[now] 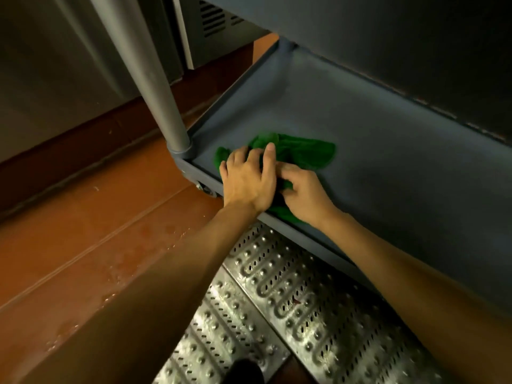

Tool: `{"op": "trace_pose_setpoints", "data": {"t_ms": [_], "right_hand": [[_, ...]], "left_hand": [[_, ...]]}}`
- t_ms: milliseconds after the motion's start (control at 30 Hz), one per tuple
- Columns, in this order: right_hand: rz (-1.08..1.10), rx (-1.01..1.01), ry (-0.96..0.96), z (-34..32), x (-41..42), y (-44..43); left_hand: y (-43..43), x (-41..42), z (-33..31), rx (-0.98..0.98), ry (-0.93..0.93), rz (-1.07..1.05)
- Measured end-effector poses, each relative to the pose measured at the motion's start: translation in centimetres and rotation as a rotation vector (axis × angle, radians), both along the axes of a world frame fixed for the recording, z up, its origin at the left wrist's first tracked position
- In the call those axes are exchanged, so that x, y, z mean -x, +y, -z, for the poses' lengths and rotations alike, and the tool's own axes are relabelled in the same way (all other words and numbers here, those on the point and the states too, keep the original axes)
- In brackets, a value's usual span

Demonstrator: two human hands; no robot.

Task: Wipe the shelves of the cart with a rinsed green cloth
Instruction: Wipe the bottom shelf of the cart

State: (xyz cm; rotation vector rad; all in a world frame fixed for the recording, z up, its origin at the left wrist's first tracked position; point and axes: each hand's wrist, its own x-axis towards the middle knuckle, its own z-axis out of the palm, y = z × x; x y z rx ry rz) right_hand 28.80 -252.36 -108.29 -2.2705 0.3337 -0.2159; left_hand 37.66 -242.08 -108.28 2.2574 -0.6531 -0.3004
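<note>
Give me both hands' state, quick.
The left hand is open, fingers spread, pressing on the green cloth.
The right hand is closed, fingers curled, gripping the green cloth.

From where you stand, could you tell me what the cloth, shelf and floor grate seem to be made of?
Cloth: soft green fabric, perhaps terry, judging by its fuzzy, crumpled folds. Shelf: probably moulded plastic, matte grey, with a rounded raised rim. Grate: metal, likely steel, shiny, with punched slots and raised studs.
</note>
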Motion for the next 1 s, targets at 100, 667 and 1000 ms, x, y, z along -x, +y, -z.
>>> {"op": "trace_pose_setpoints", "data": {"t_ms": [100, 667, 1000], "right_hand": [[0.187, -0.203, 0.022, -3.1, 2.1, 1.9], [0.301, -0.708, 0.021, -30.3, 8.0, 13.5], [0.337, -0.847, -0.001, -50.6, 8.9, 15.2]], "left_hand": [[2.0, 1.5, -2.9, -0.025, 0.177, 0.094], [13.1, 7.5, -22.0, 0.430, 1.048, -0.467], [15.3, 8.9, -42.5, 0.547, 1.228, -0.439]]}}
